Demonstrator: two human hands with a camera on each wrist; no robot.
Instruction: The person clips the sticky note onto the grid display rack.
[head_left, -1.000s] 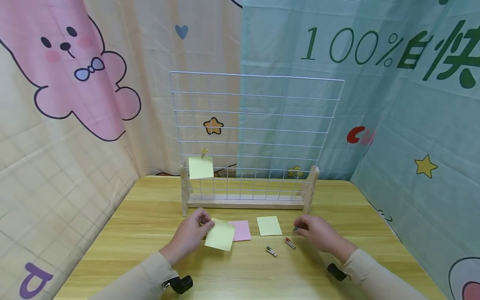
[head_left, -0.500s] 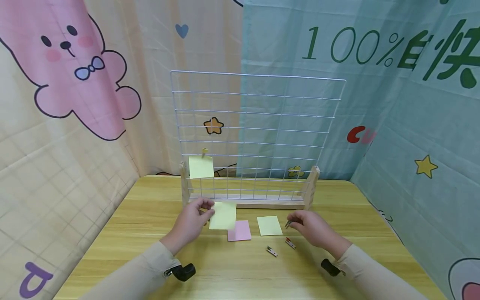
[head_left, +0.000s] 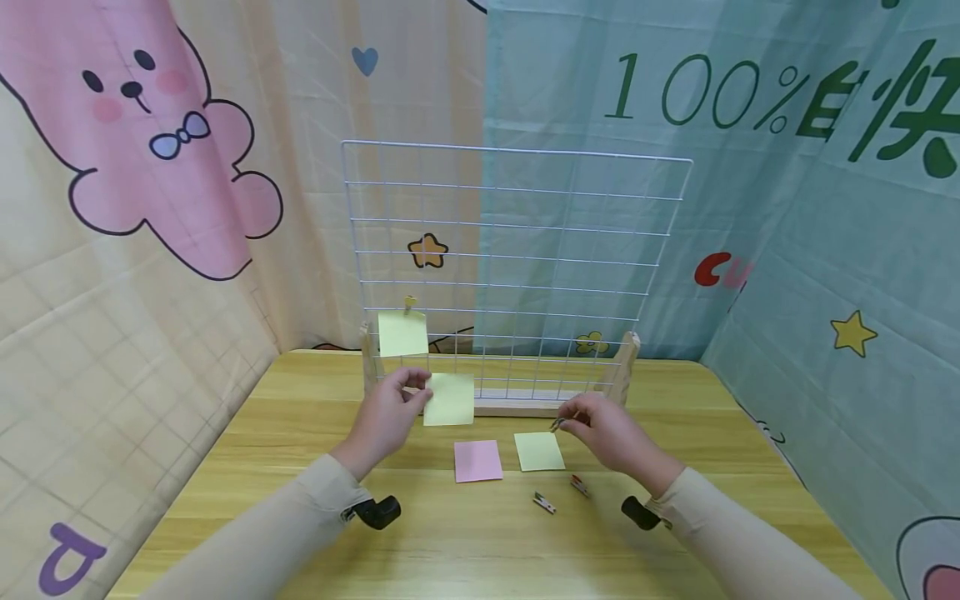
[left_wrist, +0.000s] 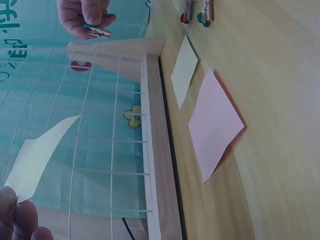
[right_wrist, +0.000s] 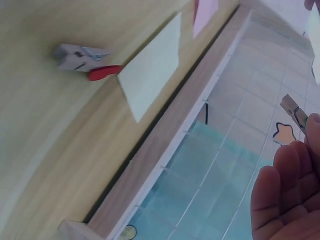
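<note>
My left hand (head_left: 387, 414) pinches a pale yellow sticky note (head_left: 450, 399) by its left edge, holding it up in front of the lower wire grid (head_left: 510, 287). In the left wrist view that note (left_wrist: 37, 162) bends slightly, apart from the wires. Between thumb and fingertips my right hand (head_left: 611, 433) holds a small wooden clothespin (right_wrist: 295, 111), raised off the table at the right. Another yellow note (head_left: 402, 333) hangs on the grid's left side from a yellow-topped clothespin (head_left: 409, 303).
On the table lie a pink sticky note (head_left: 477, 462) and a yellow-green note (head_left: 539, 452). Two clothespins rest nearer the front, one with a red end (head_left: 580, 486) and another (head_left: 544, 502). Wooden feet (head_left: 622, 371) support the grid, and printed curtains surround the table.
Left hand and its note have risen and moved forward toward the grid, uncovering the pink note. The right hand has moved left and forward with its clothespin.
</note>
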